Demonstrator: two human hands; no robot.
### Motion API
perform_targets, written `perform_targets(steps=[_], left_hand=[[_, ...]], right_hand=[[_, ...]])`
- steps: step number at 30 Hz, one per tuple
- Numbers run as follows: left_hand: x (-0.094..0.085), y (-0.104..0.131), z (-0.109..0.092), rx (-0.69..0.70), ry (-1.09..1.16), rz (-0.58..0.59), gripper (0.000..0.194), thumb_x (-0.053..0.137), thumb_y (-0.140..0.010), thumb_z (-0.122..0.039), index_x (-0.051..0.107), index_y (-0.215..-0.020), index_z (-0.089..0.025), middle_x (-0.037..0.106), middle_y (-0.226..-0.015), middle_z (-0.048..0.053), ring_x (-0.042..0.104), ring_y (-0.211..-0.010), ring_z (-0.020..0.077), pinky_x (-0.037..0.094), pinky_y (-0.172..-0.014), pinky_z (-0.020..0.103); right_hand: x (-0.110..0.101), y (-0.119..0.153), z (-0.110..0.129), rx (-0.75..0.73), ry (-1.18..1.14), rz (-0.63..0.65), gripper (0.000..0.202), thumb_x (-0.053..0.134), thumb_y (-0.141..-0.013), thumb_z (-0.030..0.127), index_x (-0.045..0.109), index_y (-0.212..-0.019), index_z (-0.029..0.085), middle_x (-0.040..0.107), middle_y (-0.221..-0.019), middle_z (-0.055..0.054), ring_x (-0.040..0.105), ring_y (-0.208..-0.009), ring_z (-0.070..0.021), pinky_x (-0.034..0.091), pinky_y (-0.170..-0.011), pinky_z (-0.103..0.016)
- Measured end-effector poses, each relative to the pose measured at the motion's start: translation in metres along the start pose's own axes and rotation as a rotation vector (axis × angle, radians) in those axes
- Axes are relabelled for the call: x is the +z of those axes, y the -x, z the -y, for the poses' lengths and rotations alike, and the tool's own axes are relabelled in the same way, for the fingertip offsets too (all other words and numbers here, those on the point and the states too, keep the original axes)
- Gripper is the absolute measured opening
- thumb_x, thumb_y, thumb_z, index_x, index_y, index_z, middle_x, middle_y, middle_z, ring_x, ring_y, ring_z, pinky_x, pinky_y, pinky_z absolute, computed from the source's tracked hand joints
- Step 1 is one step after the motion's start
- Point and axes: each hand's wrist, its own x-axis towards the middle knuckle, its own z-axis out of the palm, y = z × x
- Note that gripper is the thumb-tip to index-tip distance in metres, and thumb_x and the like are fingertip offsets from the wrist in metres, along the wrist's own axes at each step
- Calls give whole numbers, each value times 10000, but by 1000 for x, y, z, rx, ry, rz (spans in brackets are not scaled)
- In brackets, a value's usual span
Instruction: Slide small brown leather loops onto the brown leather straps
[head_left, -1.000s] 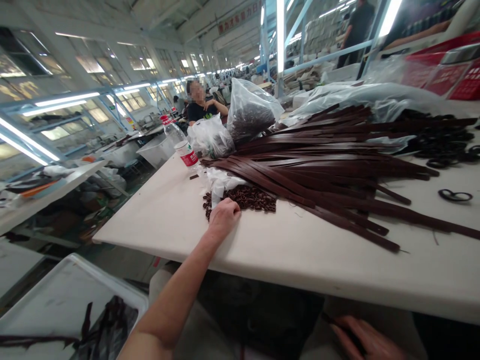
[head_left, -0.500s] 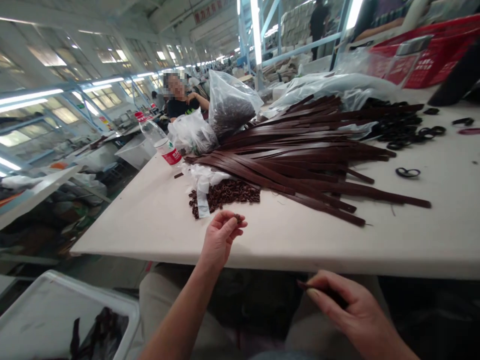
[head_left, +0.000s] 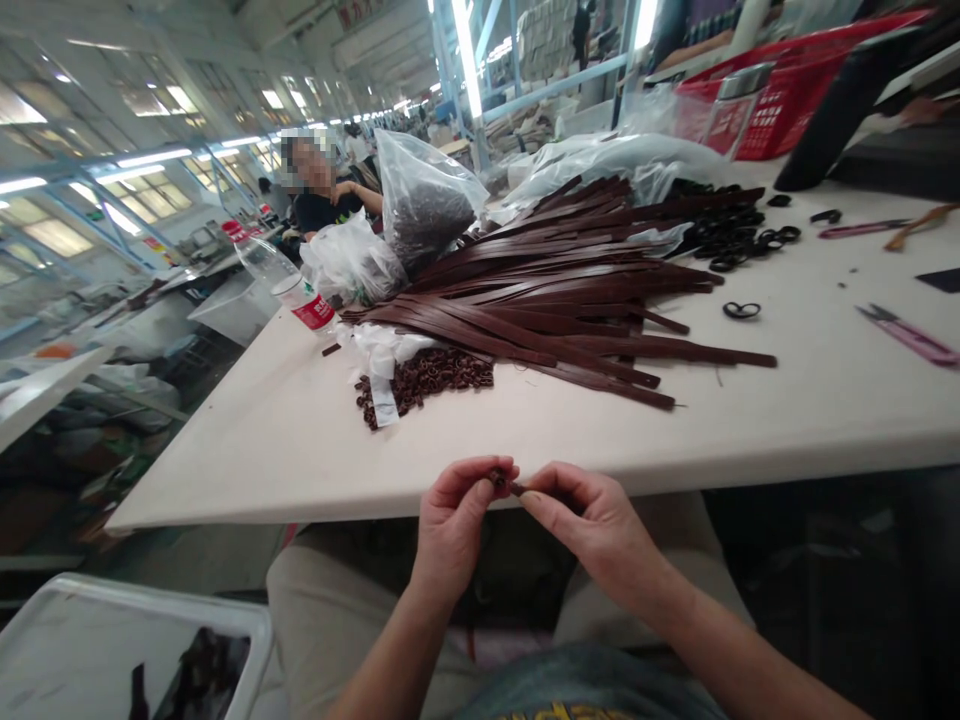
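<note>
At the table's near edge, my left hand pinches a small dark brown loop between thumb and fingertips. Close beside it, my right hand is closed on a brown leather strap, whose narrow tip pokes out toward the loop; the remainder is hidden by the hand. I cannot tell whether tip and loop touch. Beyond my hands lies a pile of small brown loops, partly under white plastic. Long brown leather straps fan out across the table behind it.
The white table also bears a plastic bottle, stuffed clear bags, coiled black strips, thread snips and a red basket. A white bin with dark strips stands lower left. A person sits across the table.
My right hand has come up and leftward with the strap, up to my left hand. My left hand has drawn back toward me with the loop. The view has swung right.
</note>
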Motion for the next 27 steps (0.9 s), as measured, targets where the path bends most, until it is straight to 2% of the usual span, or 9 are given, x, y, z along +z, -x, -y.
perform_targets(steps=[3, 6, 8, 12, 16, 20, 23, 27], left_hand=[[0, 4, 3, 33, -61, 19, 181, 708, -872, -288, 764, -1031, -224, 762, -1072, 75, 712, -978, 188, 582, -872, 284], [2, 7, 4, 85, -119, 16, 244, 748, -834, -261, 756, -1078, -251, 752, -1129, 64, 709, -1017, 191, 576, -919, 292], [4, 7, 4, 87, -150, 1, 257, 772, -810, -253, 760, -1067, -250, 763, -1096, 61, 719, -991, 187, 577, -927, 295], [7, 3, 1, -19, -17, -97, 213, 803, -775, -340, 776, -938, -205, 783, -941, 67, 742, -828, 168, 606, -767, 244], [10, -1, -2, -139, 126, -177, 322, 859, -697, -394, 764, -927, -188, 769, -788, 47, 723, -666, 130, 565, -596, 165], [14, 1, -4, -183, 141, -158, 304, 875, -677, -379, 753, -861, -170, 762, -805, 45, 691, -635, 90, 528, -564, 125], [19, 3, -3, -212, 153, -161, 316, 885, -656, -379, 743, -835, -161, 742, -817, 32, 643, -592, 56, 494, -529, 105], [22, 3, -2, -249, 174, -182, 305, 891, -646, -350, 722, -809, -154, 697, -756, 2, 574, -537, 29, 462, -502, 97]], right_hand=[[2, 2, 1, -39, 54, -37, 196, 637, -848, 359, 712, -816, 180, 691, -719, -1, 588, -658, -147, 467, -625, -254], [4, 3, 2, -56, 70, -63, 202, 625, -858, 358, 702, -791, 184, 685, -696, 5, 587, -642, -146, 468, -611, -252], [4, 4, 3, -61, 83, -62, 207, 617, -866, 358, 695, -783, 185, 686, -695, 6, 591, -640, -147, 469, -610, -254], [-1, 7, 6, -128, 161, -40, 153, 612, -864, 311, 696, -807, 197, 725, -756, -6, 640, -683, -163, 497, -664, -273], [-10, 9, 4, -290, 340, -125, 100, 601, -895, 239, 676, -835, 209, 695, -744, 5, 629, -673, -150, 479, -645, -262], [-15, 7, -6, -464, 547, -206, 94, 584, -940, 192, 654, -877, 188, 654, -763, -4, 618, -695, -138, 450, -666, -257], [-14, 7, -10, -575, 670, -194, 130, 550, -968, 183, 643, -879, 175, 631, -734, -10, 610, -670, -141, 434, -636, -258], [-12, 9, -10, -619, 756, -141, 153, 521, -988, 182, 651, -909, 169, 655, -759, -25, 621, -676, -147, 442, -640, -257]])
